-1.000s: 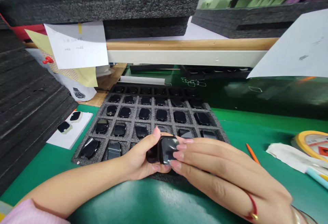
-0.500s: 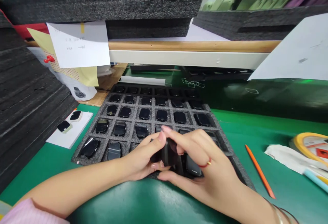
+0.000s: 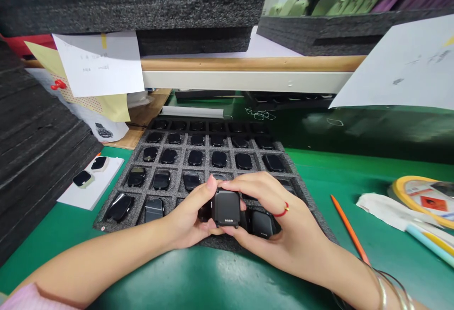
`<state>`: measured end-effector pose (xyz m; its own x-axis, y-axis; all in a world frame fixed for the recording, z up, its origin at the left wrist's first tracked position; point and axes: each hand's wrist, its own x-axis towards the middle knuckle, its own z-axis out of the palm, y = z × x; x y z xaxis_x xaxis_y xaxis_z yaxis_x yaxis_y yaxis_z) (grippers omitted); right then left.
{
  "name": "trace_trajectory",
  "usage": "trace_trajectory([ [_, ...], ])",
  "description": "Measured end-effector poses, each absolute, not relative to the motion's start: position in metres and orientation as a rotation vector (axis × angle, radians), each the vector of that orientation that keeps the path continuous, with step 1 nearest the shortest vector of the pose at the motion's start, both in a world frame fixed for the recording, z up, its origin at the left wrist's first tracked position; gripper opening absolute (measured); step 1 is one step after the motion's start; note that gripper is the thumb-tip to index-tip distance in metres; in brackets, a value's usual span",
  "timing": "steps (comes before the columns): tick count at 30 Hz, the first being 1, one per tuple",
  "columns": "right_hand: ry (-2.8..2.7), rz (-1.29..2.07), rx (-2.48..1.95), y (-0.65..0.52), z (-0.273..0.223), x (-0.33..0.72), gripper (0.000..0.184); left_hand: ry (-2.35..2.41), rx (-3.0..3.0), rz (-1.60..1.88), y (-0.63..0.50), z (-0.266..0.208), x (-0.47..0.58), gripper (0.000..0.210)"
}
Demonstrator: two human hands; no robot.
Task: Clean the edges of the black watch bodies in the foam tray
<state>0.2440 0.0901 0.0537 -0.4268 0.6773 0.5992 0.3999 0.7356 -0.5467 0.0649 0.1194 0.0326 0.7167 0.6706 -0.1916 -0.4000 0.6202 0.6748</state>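
Observation:
A black smartwatch body (image 3: 227, 207) is held between both hands above the front of a foam tray (image 3: 179, 155). Its back faces up, with a row of small metal contacts near the lower edge. My left hand (image 3: 196, 208) grips its left side, thumb at the top corner. From the right, my right hand (image 3: 283, 210) touches the top and bottom edges with fingers and thumb. Another watch body (image 3: 261, 223), also back up, lies in the tray under my right palm. Several more watch bodies sit screen up in the tray's compartments; my hands hide some.
Two pale-framed watches lie on a white box (image 3: 102, 182) at left, beside stacked black foam (image 3: 42, 149). On the green bench at right are an orange stick (image 3: 349, 227), a tape roll (image 3: 425, 196) and a light-blue pen (image 3: 431, 243). A shelf edge (image 3: 248, 78) crosses above.
The held watch body has turned from edge-on to back up, so its contacts now show. Both hands stay on it. The whole view has shifted slightly.

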Motion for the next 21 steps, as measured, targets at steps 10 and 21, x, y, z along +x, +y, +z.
trace_trajectory([
  [10,-2.400,0.540,-1.081,0.093,0.042,0.244,0.038,0.647,0.477,1.101,0.131,0.038,0.066,0.029],
  [21,-2.214,0.587,-1.020,0.103,0.045,0.257,0.023,0.613,0.788,0.931,0.131,0.038,0.063,0.062],
])
